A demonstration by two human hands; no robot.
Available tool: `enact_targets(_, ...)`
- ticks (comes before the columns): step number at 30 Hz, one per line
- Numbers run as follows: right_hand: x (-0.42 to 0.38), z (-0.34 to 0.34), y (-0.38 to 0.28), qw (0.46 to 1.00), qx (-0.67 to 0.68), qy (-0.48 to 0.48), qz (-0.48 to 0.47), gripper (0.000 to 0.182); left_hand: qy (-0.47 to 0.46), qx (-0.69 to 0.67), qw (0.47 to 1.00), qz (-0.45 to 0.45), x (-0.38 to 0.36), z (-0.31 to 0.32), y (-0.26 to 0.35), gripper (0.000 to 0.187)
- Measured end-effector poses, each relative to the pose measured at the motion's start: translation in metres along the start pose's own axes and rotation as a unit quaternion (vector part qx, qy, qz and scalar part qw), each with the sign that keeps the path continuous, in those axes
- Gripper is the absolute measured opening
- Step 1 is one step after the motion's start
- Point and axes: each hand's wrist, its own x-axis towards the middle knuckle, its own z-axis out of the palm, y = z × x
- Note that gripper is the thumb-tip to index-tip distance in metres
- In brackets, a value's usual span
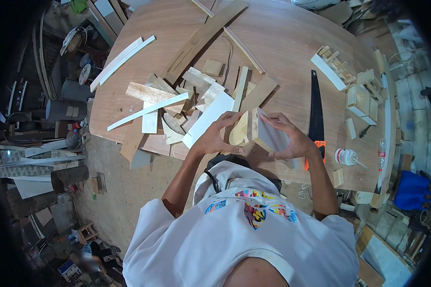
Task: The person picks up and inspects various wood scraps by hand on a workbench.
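cluttered workshop floor surrounded a large plywood bench (282,43), its near edge running just in front of the person's chest. both hands met over that edge, each closed on one piece. the left hand (214,137) gripped a pale curved offcut (238,133), fingers arched over its top. the right hand (288,136) clasped a white-faced block (269,134), fingers spread across its broad face. the two pieces touched along one upright seam between the hands, the block's long axis running away from the body and slightly to the right.

to the left lay a scrap pile (177,103) of boards and white strips, the nearest white panel (207,119) almost touching the left wrist, so little room lay on that side. to the right a handsaw (315,112) lay lengthwise, blade pointing away, its orange handle just beside the right wrist. a glue bottle (345,156) lay on its side further right, near the bench edge, and small slatted frames (357,91) stood well apart toward the far right. bare plywood opened beyond the hands, between the scrap pile and the saw.
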Motion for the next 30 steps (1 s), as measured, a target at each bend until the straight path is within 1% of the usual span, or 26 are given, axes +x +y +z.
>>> enact_targets(3, -0.002, 0.001, 0.000, 1.000, -0.024, -0.015, 0.009, 0.097, 0.004, 0.007, 1.000, 0.004, 0.000, 0.002, 0.000, 0.100)
enact_targets(9, -0.005, 0.001, 0.000, 1.000, -0.005, -0.021, 0.010, 0.095, -0.005, 0.024, 1.000, 0.005, -0.001, 0.003, 0.001, 0.100)
enact_targets(12, -0.007, 0.001, -0.003, 0.999, -0.025, -0.017, 0.024, 0.095, 0.001, 0.028, 1.000, 0.008, -0.001, 0.003, 0.004, 0.099)
enact_targets(15, -0.006, 0.001, -0.009, 0.999, -0.013, -0.016, 0.027, 0.097, 0.005, 0.032, 0.999, 0.009, 0.000, 0.005, 0.005, 0.099)
enact_targets(22, -0.007, -0.001, -0.010, 0.999, -0.020, -0.021, 0.020, 0.098, 0.021, 0.025, 0.999, 0.018, -0.002, 0.010, 0.007, 0.096)
enact_targets(25, -0.006, -0.002, -0.008, 0.999, -0.019, -0.033, 0.020, 0.096, 0.026, 0.011, 0.999, 0.015, -0.001, 0.014, 0.015, 0.095)
enact_targets(27, -0.004, 0.001, -0.001, 0.997, -0.025, -0.075, -0.002, 0.094, 0.022, 0.009, 1.000, 0.005, 0.001, 0.019, 0.015, 0.094)
enact_targets(29, -0.004, 0.004, 0.007, 0.997, -0.014, -0.081, 0.006, 0.093, 0.018, 0.007, 1.000, -0.005, 0.002, 0.021, 0.007, 0.093)
enact_targets(30, -0.004, 0.004, 0.010, 0.996, -0.002, -0.089, 0.014, 0.093, 0.019, 0.009, 1.000, -0.010, 0.003, 0.023, -0.001, 0.096)
